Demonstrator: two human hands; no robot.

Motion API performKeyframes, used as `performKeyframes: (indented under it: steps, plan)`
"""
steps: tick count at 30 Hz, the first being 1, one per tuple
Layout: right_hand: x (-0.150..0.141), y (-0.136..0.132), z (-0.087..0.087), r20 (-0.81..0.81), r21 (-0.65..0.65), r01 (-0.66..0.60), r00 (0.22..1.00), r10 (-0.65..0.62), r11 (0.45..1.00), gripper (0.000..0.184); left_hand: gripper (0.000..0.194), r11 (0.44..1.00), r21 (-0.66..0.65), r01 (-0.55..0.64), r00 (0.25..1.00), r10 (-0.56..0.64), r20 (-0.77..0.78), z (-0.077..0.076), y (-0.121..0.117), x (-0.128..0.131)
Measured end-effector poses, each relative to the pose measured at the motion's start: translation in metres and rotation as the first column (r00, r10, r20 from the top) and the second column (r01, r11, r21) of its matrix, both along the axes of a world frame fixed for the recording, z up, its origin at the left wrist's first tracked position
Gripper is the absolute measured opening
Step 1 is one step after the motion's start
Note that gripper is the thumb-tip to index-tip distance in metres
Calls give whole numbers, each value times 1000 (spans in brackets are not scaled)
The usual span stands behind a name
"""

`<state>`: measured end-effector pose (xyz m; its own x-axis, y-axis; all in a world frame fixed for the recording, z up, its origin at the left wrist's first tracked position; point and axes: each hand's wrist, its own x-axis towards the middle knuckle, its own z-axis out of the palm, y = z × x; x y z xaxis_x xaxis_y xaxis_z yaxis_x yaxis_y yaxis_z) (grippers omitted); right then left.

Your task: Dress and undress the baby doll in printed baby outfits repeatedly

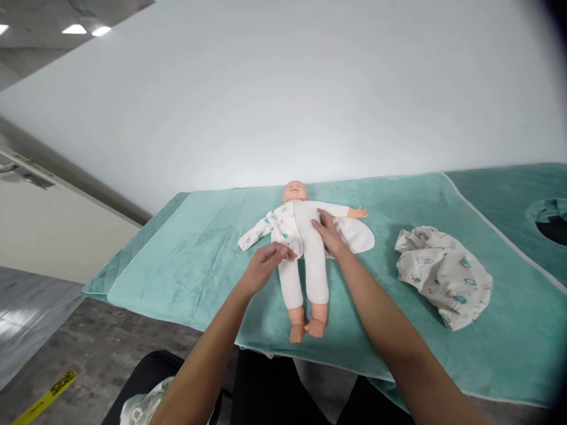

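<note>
A baby doll [315,271] with a white cloth body lies on its back, head toward the wall. A white printed baby shirt [286,221] covers its arm and chest on the left side of the view. The shirt's other half lies spread, inside up, under the doll's bare white arm at right. My left hand [263,265] is closed at the shirt's lower front edge, fingers bent over the hem. My right hand [330,234] rests against the right side of the doll's torso, thumb and fingers apart.
A bunched white printed baby garment [445,277] lies to the right on the green padded cover [177,260]. A white wall [310,94] rises behind it. At far right is a round opening [553,221]. A door [53,218] stands at left. Yellow tape [46,398] marks the floor.
</note>
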<state>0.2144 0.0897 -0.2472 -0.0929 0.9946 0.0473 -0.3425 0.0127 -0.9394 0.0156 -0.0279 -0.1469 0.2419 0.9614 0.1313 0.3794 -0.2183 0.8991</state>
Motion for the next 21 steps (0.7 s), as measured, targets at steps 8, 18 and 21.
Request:
performKeyframes:
  steps: [8,18,21]
  plan:
    - [-5,0,5,-31,61,-46,998,48,997,60,22,955,287,-82,943,168,-289,-2,69,20]
    - [-3,3,10,41,200,-211,977,207,957,68,56,860,182,477,484,-84,-871,13,204,135]
    - [23,16,4,138,190,-252,964,228,949,54,38,899,83,431,442,-130,-887,20,207,134]
